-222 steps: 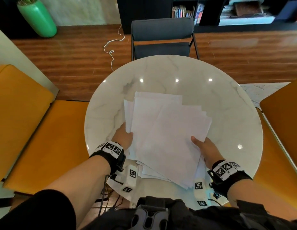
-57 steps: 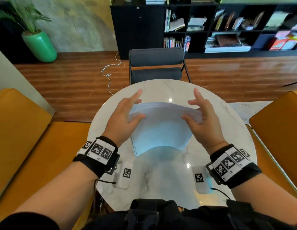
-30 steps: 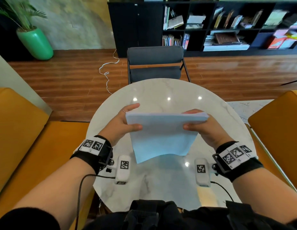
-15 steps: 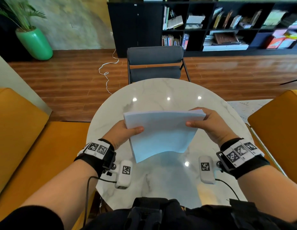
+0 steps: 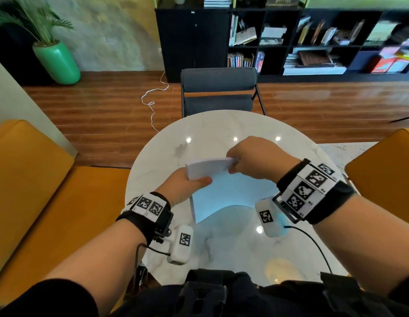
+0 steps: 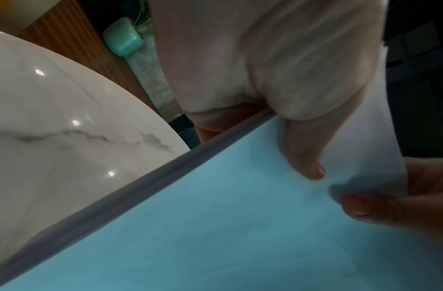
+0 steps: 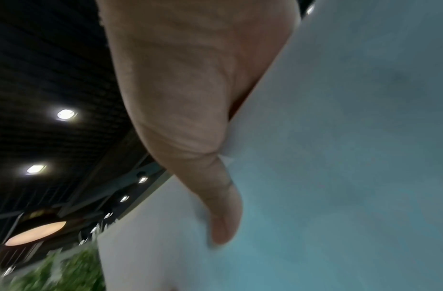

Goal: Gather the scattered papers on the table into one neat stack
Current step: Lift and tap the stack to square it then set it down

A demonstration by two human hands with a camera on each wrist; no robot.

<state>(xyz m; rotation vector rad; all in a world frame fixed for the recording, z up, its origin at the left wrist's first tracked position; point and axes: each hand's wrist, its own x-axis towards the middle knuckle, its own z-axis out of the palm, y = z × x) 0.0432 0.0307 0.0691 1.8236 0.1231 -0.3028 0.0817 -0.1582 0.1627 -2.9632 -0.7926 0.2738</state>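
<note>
"Harry Potter" reads on a dark box (image 5: 281, 0) atop the black bookshelf (image 5: 313, 42). The book spines on it are too blurred to read.

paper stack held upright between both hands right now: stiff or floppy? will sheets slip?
Probably floppy: the paper stack bows along its lower edge while the left hand and right hand pinch only its top corners. Likely light, since thumb-and-finger pinches carry it. Sheets may slide apart if the grip loosens; its side edge looks flush now, above the glossy table.

Head view looks down; wrist views sit close (all share paper stack (image 5: 224, 191)).
</note>
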